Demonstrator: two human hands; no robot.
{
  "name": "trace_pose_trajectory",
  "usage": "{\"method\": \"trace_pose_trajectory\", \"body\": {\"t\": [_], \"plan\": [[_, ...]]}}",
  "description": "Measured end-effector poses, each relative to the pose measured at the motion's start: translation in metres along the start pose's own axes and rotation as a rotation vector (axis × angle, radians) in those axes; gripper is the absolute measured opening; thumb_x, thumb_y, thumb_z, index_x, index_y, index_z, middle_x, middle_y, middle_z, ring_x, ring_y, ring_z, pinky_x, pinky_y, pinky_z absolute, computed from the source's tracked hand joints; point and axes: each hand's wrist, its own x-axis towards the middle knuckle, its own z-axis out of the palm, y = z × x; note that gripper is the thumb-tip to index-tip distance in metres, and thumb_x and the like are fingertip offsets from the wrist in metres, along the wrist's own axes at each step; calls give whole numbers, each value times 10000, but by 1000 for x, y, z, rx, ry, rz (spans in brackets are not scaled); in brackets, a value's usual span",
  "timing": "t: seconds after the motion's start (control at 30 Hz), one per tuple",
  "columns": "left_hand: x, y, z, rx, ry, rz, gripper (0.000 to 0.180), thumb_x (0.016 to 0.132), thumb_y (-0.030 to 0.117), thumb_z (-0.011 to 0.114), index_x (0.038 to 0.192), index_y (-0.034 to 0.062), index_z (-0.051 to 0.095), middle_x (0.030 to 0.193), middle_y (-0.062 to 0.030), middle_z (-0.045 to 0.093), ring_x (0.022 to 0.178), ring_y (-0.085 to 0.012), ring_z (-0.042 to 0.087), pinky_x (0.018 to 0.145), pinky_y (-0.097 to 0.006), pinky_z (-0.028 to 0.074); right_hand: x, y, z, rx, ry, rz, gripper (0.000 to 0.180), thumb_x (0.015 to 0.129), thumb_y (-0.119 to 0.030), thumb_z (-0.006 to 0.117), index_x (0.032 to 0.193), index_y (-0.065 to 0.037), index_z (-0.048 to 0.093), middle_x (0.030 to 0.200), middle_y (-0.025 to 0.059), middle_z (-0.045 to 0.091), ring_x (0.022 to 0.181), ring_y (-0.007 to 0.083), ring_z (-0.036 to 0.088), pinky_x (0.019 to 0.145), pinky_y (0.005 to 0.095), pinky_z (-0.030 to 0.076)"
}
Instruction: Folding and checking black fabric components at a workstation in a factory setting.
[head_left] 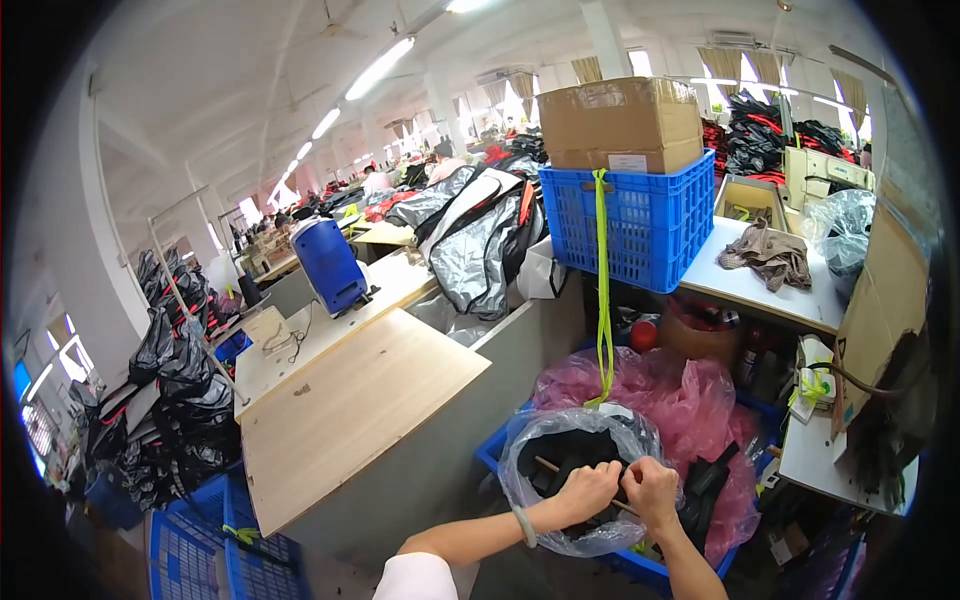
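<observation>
My left hand (590, 492) and my right hand (651, 489) are close together over an open clear plastic bag (530, 436). Both have their fingers pinched, and whatever sits between the fingertips is too small to make out. Inside the bag lie black pieces (572, 447), partly covered by my hands. A thin light-brown stick (546, 464) shows beside my left hand and runs beneath it. The bag rests in a blue crate (492, 447) among crumpled pink plastic (690, 396). A black strip of material (706, 492) lies just right of my right hand.
A yellow-green strap (604, 290) hangs from a blue basket (630, 225) bearing a cardboard box (620, 125). On the left stands a wooden-topped table (370, 400). A brown cloth (768, 256) lies on the white table at right. More blue crates (190, 550) stand at lower left.
</observation>
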Motion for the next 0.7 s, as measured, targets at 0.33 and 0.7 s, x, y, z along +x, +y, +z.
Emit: {"method": "trace_pose_trajectory", "body": {"t": [0.33,0.7], "plan": [[14,8,-5,-1797,-196,-954,233,882,85,424,1023,-9,585,635,-110,620,459,-178,600,413,-260,485,4,-14,3,90,78,60,82,681,-18,635,688,6,556,618,150,588,526,280,603,503,343,471],[-5,-7,14,-1666,128,-813,344,884,16,371,1202,-28,497,814,-138,641,617,-179,644,558,-270,551,5,-27,5,271,264,286,66,783,-31,606,779,32,585,748,144,581,665,229,600,606,315,460]]}}
